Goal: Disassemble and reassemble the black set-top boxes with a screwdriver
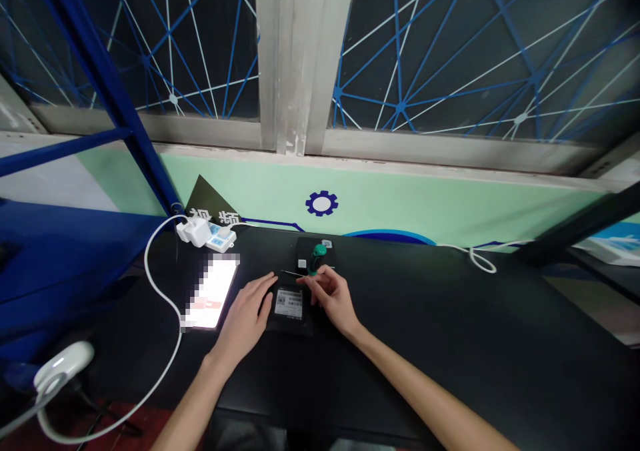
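Note:
My left hand (pixel 250 311) lies flat with its fingers stretched out along the left edge of a flat black device (pixel 289 326), which carries a white printed label (pixel 289 302). Across the device's upper right corner, my right hand (pixel 333 299) has thumb and fingers pinched together; what lies between the fingertips is hidden. A green-and-black tool handle (pixel 319 256) rises upright just behind those fingers. Whether they grip it I cannot tell. From the fingertips a thin metal rod (pixel 291 273) points left. Behind the hand sits a black box (pixel 303 247) with small white labels.
A lit tablet-like screen (pixel 213 294), partly pixelated, stands left of my left hand. Behind it is a white power strip (pixel 220 237) with a plugged-in adapter (pixel 195 231). A white cable (pixel 163 291) loops down the table's left side. Another cable (pixel 483 262) curls at the back right.

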Available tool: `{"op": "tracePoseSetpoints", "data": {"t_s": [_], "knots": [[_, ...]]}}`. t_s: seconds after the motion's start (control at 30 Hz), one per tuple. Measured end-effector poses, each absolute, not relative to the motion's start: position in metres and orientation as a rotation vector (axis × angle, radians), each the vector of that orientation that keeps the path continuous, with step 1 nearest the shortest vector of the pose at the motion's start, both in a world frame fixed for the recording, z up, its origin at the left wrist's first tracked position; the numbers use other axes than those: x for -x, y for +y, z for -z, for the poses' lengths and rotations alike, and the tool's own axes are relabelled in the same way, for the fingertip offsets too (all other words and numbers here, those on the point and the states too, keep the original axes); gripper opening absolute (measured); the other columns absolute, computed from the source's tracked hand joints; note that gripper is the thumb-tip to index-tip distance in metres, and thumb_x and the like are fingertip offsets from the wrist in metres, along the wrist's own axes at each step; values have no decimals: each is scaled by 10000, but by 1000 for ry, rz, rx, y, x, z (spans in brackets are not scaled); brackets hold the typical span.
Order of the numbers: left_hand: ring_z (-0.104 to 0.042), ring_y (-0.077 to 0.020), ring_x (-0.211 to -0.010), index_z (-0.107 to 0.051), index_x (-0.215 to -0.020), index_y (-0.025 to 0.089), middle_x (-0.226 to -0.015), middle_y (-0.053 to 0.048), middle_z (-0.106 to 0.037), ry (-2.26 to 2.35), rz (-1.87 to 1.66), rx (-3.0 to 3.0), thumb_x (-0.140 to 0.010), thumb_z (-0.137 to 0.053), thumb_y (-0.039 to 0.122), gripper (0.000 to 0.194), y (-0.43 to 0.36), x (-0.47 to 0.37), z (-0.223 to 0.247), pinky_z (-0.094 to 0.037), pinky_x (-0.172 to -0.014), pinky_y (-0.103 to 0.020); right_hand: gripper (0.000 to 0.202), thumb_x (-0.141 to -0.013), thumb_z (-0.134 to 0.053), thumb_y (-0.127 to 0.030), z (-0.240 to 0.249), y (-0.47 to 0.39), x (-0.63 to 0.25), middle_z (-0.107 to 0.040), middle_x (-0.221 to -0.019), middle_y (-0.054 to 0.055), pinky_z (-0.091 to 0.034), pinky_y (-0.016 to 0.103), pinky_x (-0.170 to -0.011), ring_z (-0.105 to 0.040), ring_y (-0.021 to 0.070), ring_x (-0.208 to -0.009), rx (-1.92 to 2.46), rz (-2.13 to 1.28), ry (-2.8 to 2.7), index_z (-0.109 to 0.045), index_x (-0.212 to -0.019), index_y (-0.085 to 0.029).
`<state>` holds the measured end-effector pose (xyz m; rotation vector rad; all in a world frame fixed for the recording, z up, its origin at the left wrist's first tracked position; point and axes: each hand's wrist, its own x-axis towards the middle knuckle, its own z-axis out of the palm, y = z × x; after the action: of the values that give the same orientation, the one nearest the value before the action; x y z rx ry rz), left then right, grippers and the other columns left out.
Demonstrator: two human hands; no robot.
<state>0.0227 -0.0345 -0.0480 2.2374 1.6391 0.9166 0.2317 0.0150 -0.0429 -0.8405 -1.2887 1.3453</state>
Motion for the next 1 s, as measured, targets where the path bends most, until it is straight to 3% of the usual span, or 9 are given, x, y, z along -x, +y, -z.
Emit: {"op": "tracePoseSetpoints", "data": {"t_s": [0.8,1.0], "knots": [[-554,-220,-1295,-528,-1377,278,-1411,-44,-586,1635,-931,-2224,-1042,-389,273,362,-34,-23,49,-465,-1098,-437,416,-719,-794,-572,45,17,-233,-729,-802,44,-364,216,-393,-496,89,-458,956,-1303,-1249,-620,-775,-197],[-553,-225,-1295,-528,-1375,281,-1408,-48,-587,1630,-929,-2219,-1045,-390,282,358,-35,-23,48,-465,-1095,-444,385,-759,-770,-557,43,16,-234,-631,-653,7,-339,220,-396,-469,94,-455,977,-1263,-1318,-677,-782,-184]]}}
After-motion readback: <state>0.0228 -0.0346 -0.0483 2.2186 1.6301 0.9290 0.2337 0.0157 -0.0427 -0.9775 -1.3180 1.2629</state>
